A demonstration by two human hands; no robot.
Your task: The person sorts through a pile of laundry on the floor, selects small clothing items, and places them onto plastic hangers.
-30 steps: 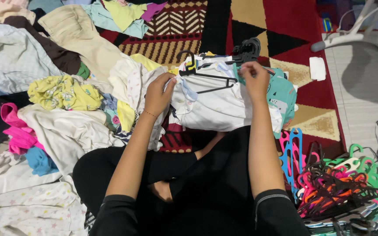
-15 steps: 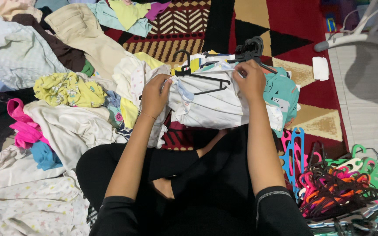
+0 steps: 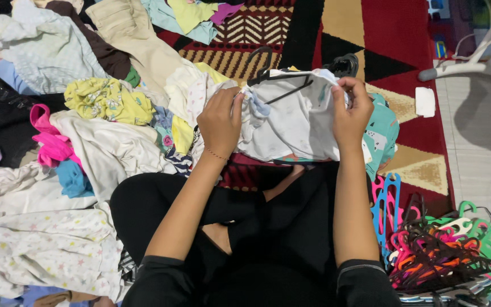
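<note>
I sit cross-legged in black clothes on a patterned rug. Both hands hold up a small white garment (image 3: 296, 122) with a black hanger (image 3: 279, 85) inside its top. My left hand (image 3: 221, 120) pinches the garment's left shoulder. At the right shoulder, my right hand (image 3: 352, 111) grips the cloth. The hanger's hook sticks up above the neckline. A teal printed garment (image 3: 383, 136) lies just behind and to the right of the white one.
A big heap of mixed laundry (image 3: 86, 125) covers the floor on the left. A pile of coloured plastic hangers (image 3: 444, 250) lies at my right knee. A white stand's leg (image 3: 473, 62) and grey tiles (image 3: 478, 142) are at the right, beyond the red rug (image 3: 399, 34).
The white garment with the hanger has been lifted off the pile and held up. My hands shifted out to its shoulders.
</note>
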